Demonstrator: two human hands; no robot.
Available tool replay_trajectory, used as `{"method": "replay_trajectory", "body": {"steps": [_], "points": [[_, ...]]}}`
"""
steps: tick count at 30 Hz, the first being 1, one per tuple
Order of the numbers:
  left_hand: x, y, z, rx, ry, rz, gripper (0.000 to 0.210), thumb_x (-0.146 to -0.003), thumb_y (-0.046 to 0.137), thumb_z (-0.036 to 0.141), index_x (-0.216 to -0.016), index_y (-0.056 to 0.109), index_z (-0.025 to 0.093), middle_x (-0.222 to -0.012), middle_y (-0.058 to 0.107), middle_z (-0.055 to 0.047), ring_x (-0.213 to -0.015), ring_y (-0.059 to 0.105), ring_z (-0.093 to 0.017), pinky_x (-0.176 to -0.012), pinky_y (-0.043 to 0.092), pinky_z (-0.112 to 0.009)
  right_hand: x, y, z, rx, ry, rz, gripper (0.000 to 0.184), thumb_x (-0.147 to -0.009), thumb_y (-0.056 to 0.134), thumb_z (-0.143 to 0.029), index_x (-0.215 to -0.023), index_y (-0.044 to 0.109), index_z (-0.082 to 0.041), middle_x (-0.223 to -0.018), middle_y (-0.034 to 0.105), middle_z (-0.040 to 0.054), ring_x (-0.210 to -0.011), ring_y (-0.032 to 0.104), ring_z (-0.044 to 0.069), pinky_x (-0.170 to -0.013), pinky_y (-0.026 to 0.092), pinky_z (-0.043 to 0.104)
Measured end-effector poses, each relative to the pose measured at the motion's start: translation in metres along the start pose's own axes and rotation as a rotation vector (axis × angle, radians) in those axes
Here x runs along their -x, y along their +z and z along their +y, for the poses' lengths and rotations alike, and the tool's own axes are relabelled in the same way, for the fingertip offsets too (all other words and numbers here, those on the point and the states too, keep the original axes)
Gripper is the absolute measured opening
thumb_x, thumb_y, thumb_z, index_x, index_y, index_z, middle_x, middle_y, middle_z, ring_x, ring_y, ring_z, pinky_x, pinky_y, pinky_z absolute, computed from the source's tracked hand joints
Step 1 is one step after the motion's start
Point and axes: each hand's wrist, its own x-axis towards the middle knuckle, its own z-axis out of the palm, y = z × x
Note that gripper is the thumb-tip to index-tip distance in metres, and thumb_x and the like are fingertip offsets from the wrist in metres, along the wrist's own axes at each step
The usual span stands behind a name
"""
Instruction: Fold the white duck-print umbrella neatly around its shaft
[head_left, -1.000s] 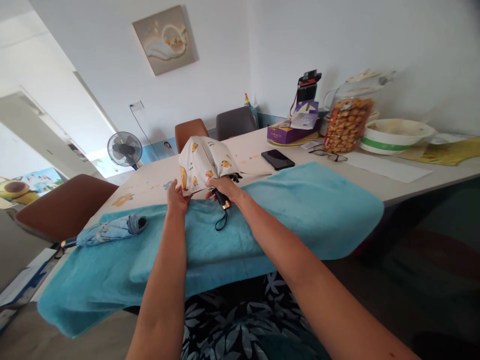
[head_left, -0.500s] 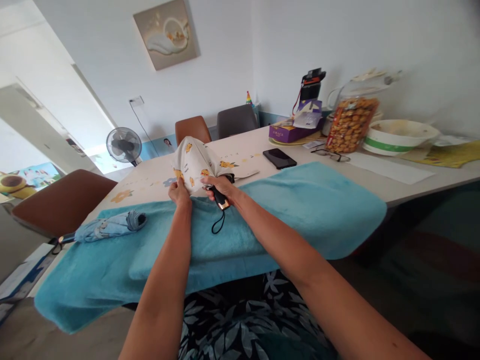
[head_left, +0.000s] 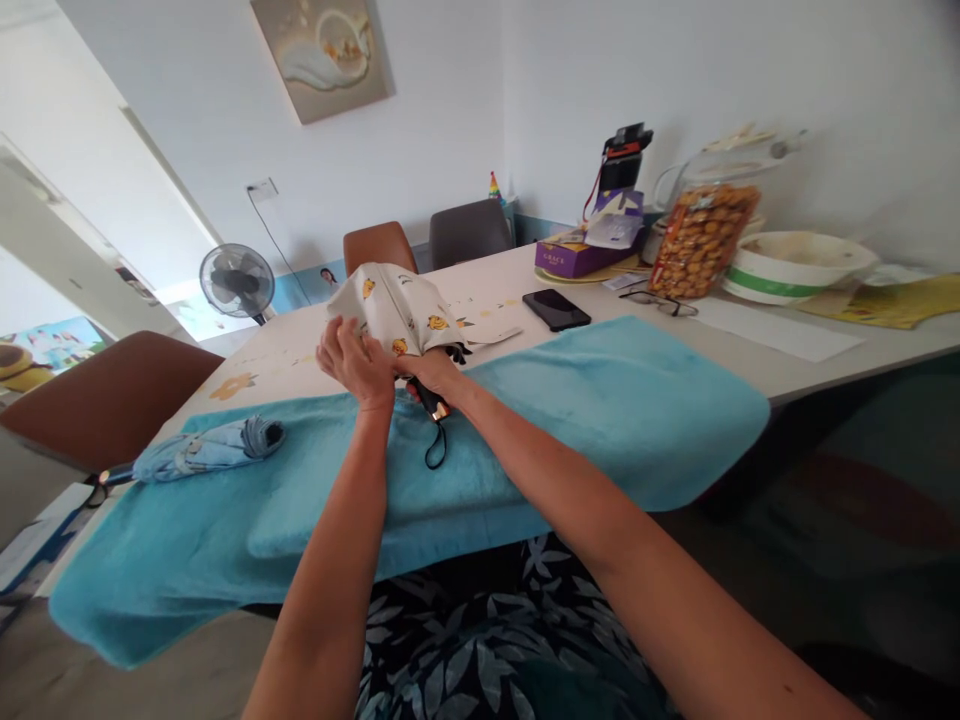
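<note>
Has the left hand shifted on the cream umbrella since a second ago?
Yes. The left hand has slid up from the cream umbrella's lower edge onto its canopy, closer to the right hand.

- The right hand (head_left: 429,374) wraps the black handle (head_left: 433,404) of the cream umbrella (head_left: 401,308), so most of the handle is hidden.
- The left hand (head_left: 354,360) covers the umbrella's near folds.
- The wall picture (head_left: 322,50) is cut off by the top edge.
- The blue folded umbrella (head_left: 204,452) has its handle end too small to make out.
- Print on the purple box (head_left: 568,259) is too small to read.
</note>
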Motion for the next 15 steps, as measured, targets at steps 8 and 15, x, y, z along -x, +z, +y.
{"method": "replay_trajectory", "body": {"steps": [8, 15], "points": [[-0.001, 0.012, -0.01, 0.223, -0.359, -0.244, 0.013, -0.083, 0.059, 0.024, -0.094, 0.064, 0.019, -0.108, 0.064, -0.005, -0.114, 0.054, -0.017, -0.101, 0.038, -0.025, 0.001, 0.001, 0.001, 0.055, -0.039, -0.008, 0.011, -0.073, 0.06, -0.02, -0.068, 0.053, -0.014, -0.044, 0.05, -0.0004, -0.037, 0.047, 0.012, -0.034, 0.042, 0.022], [-0.007, 0.008, -0.009, 0.609, -0.713, -0.216, 0.033, -0.083, 0.058, 0.044, -0.101, 0.063, 0.016, -0.096, 0.068, -0.007, -0.089, 0.065, -0.019, -0.081, 0.052, -0.029, 0.007, 0.0, 0.003, 0.152, 0.034, -0.252, 0.016, -0.078, 0.058, -0.022, -0.065, 0.053, -0.014, -0.044, 0.051, -0.0003, -0.035, 0.045, 0.011, -0.032, 0.04, 0.02]]}}
